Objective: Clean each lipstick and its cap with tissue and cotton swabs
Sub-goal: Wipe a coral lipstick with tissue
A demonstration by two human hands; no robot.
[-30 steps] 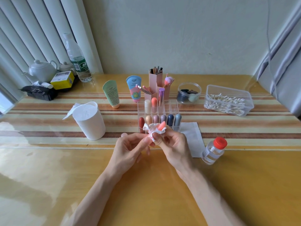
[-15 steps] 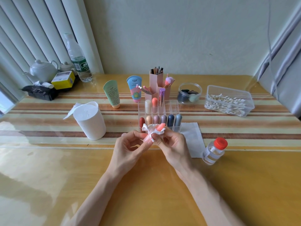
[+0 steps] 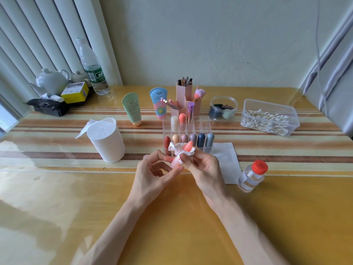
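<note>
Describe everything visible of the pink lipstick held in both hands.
The uncapped pink lipstick has a pale pink, rounded, plastic-looking case and an extended coral bullet tilted up to the right. It is held above the yellow wooden table, before the clear acrylic organizer. The left hand grips the case; the right hand pinches a crumpled white tissue, flecked red, around its neck.

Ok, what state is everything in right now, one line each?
lipstick: uncapped, tip exposed, gripped by left hand
tissue: crumpled round the lipstick, pinched by right hand
small bottle: upright, red cap on
swab box: open, no lid
rack lipsticks: capped, upright
</note>
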